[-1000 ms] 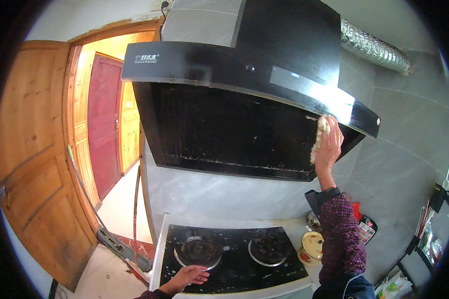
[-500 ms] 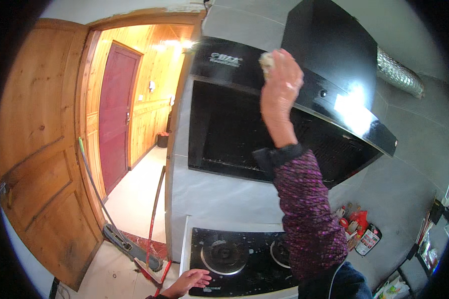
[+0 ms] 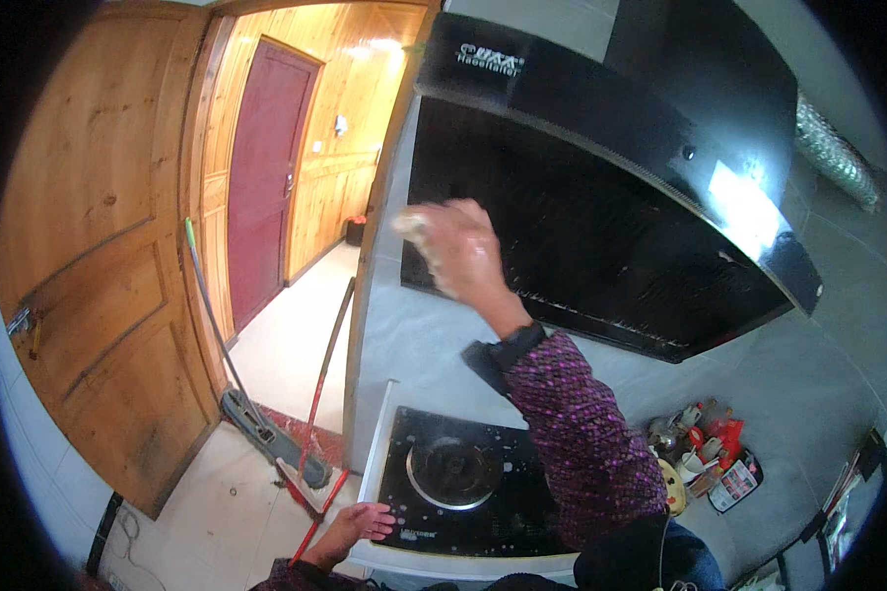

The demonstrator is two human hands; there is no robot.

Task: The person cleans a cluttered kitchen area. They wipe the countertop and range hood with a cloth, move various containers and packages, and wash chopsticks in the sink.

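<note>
My right hand (image 3: 463, 251) is raised in front of the left end of a black range hood (image 3: 601, 118), its fingers closed round a crumpled pale cloth (image 3: 416, 229). Motion blurs the cloth, and I cannot tell whether it touches the hood's edge. Below, my left hand (image 3: 353, 530) is at the front left corner of a black glass cooktop (image 3: 522, 492). Its fingers are stretched out and hold nothing. A round burner (image 3: 453, 473) shows on the cooktop, while my right sleeve covers the right part. Pale spots dot the glass.
Bottles and red packages (image 3: 729, 438) crowd the counter at the right. A silvery duct (image 3: 838, 158) runs beside the hood. At the left are an open wooden door (image 3: 89, 197), a flat mop (image 3: 266, 433) and a red-handled tool (image 3: 315, 424) on the floor.
My right hand has moved down and left with the cloth, from the hood's front panel to its lower left end. The view has tilted down. My left hand stays by the cooktop's corner.
</note>
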